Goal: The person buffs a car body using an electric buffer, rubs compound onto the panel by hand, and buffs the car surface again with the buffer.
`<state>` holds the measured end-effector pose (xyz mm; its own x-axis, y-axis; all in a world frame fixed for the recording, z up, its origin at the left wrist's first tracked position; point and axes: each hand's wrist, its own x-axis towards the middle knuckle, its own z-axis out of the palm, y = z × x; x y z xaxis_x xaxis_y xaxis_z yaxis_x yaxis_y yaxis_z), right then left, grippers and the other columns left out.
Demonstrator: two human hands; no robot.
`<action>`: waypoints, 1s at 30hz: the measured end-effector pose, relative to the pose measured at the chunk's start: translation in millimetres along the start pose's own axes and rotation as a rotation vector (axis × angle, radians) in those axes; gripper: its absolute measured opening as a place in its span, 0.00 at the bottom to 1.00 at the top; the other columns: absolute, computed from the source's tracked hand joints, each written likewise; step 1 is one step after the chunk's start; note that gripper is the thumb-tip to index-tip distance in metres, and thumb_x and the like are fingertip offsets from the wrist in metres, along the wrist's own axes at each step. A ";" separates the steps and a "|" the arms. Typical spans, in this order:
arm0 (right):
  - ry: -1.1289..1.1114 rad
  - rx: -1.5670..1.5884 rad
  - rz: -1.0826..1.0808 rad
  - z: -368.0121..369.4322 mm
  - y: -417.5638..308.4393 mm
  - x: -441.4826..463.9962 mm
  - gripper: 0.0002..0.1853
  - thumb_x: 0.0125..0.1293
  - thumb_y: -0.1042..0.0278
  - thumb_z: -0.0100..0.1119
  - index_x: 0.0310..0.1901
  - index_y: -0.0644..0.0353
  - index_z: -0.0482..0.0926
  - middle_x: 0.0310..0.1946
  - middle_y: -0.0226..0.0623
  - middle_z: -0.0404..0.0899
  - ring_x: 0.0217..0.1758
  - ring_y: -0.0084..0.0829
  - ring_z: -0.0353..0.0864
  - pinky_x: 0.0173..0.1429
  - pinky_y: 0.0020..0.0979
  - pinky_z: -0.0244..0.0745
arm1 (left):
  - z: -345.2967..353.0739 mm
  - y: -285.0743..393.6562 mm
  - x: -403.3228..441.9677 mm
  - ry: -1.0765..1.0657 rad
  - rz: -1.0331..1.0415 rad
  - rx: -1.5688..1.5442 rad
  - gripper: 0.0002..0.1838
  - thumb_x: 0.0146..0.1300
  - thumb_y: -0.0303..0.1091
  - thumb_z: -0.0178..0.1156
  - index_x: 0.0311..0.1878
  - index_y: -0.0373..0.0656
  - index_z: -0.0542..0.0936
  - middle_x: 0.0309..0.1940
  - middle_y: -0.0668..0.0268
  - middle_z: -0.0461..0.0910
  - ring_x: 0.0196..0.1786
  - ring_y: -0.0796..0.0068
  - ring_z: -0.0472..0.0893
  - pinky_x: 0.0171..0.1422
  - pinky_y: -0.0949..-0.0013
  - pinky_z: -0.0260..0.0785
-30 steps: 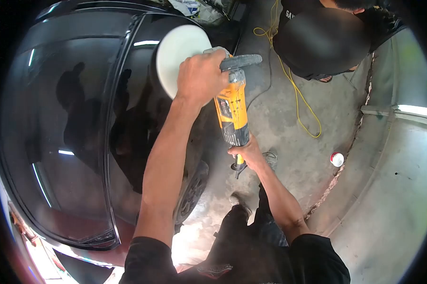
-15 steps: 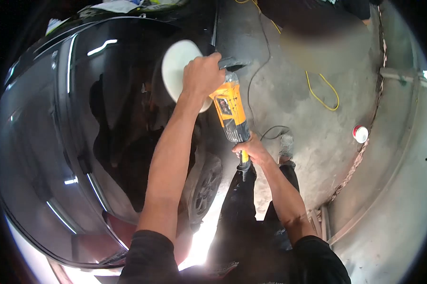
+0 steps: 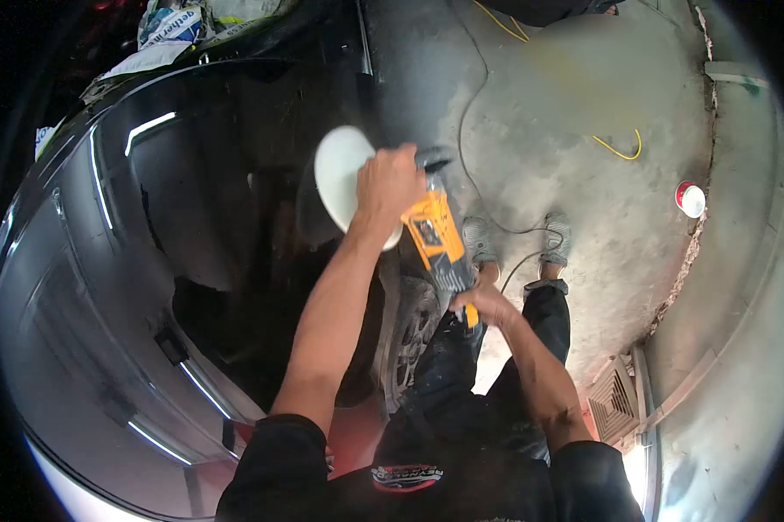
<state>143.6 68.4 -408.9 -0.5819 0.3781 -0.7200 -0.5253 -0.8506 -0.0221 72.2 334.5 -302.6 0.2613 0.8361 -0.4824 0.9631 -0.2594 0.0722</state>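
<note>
Both of my hands hold a yellow and black electric polisher point(image 3: 437, 228) with a broad white round pad point(image 3: 338, 174). My left hand point(image 3: 390, 190) is closed around the front of the tool, by its black handle. At the rear grip, my right hand point(image 3: 487, 306) is wrapped around the polisher. The pad is tilted on edge beside the glossy black car panel point(image 3: 226, 226); whether it touches the surface I cannot tell. Ceiling lights reflect in the panel.
Below the panel sits a car wheel point(image 3: 416, 329), near my leg. A dark cord point(image 3: 464, 130) runs over the concrete floor past my feet. A yellow cable point(image 3: 620, 153) and a red and white tub point(image 3: 690, 200) lie to the right. Printed plastic sheeting point(image 3: 173, 26) covers the car's far part.
In the view, the polisher and both hands have shifted down and slightly right. The camera view has shifted too, and both of my shoes now show.
</note>
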 end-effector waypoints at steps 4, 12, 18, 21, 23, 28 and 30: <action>0.010 -0.057 -0.143 -12.4 -48.6 41.6 0.21 0.43 0.84 0.70 0.43 0.64 0.79 0.29 0.36 0.83 0.29 0.32 0.83 0.36 0.34 0.79 | -13.0 12.4 61.2 0.042 0.027 0.073 0.17 0.57 0.37 0.64 0.48 0.41 0.85 0.40 0.40 0.84 0.45 0.36 0.83 0.53 0.43 0.76; -0.090 -0.010 -0.141 -5.9 -100.9 47.6 0.16 0.45 0.82 0.69 0.38 0.63 0.79 0.26 0.38 0.81 0.25 0.31 0.82 0.29 0.34 0.78 | -13.4 8.8 111.0 0.204 0.157 0.167 0.16 0.57 0.36 0.59 0.47 0.44 0.86 0.43 0.46 0.85 0.49 0.44 0.84 0.57 0.49 0.77; -0.051 0.167 0.107 -3.4 -12.8 34.2 0.24 0.41 0.84 0.69 0.46 0.66 0.78 0.32 0.36 0.81 0.31 0.31 0.83 0.34 0.33 0.78 | 44.8 -15.8 75.6 -0.191 0.002 0.150 0.14 0.58 0.36 0.62 0.45 0.41 0.85 0.41 0.43 0.84 0.48 0.39 0.83 0.57 0.45 0.76; -0.097 0.216 0.232 -8.4 42.4 -1.3 0.22 0.42 0.86 0.68 0.44 0.64 0.79 0.29 0.37 0.81 0.30 0.31 0.83 0.32 0.33 0.78 | 76.6 -11.0 23.3 -0.407 -0.127 0.128 0.14 0.58 0.35 0.62 0.46 0.41 0.84 0.41 0.41 0.84 0.48 0.39 0.84 0.56 0.44 0.76; -0.091 0.273 0.321 -13.2 69.0 -25.0 0.22 0.44 0.86 0.69 0.44 0.64 0.77 0.29 0.38 0.81 0.30 0.32 0.84 0.32 0.33 0.78 | 93.5 -0.1 -7.0 -0.465 -0.145 0.151 0.11 0.59 0.34 0.61 0.42 0.40 0.84 0.40 0.45 0.85 0.48 0.42 0.85 0.55 0.46 0.77; -0.111 0.289 0.361 -25.7 82.3 -19.5 0.22 0.46 0.87 0.67 0.46 0.65 0.77 0.32 0.39 0.82 0.31 0.32 0.84 0.33 0.34 0.79 | 120.4 -10.4 -16.3 -0.446 -0.144 0.142 0.14 0.58 0.33 0.61 0.45 0.38 0.84 0.41 0.44 0.85 0.47 0.41 0.84 0.55 0.45 0.76; -0.095 0.286 0.306 -29.2 77.0 -14.5 0.22 0.45 0.88 0.67 0.46 0.66 0.78 0.33 0.39 0.82 0.31 0.32 0.84 0.34 0.34 0.80 | 112.8 -11.7 -12.6 -0.407 -0.129 0.124 0.17 0.58 0.34 0.62 0.49 0.38 0.84 0.42 0.42 0.85 0.48 0.40 0.84 0.56 0.45 0.76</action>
<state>129.7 -13.2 -420.4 -0.7852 0.1675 -0.5961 -0.4631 -0.7980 0.3857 50.3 272.5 -395.8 0.0688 0.6137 -0.7866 0.9646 -0.2421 -0.1045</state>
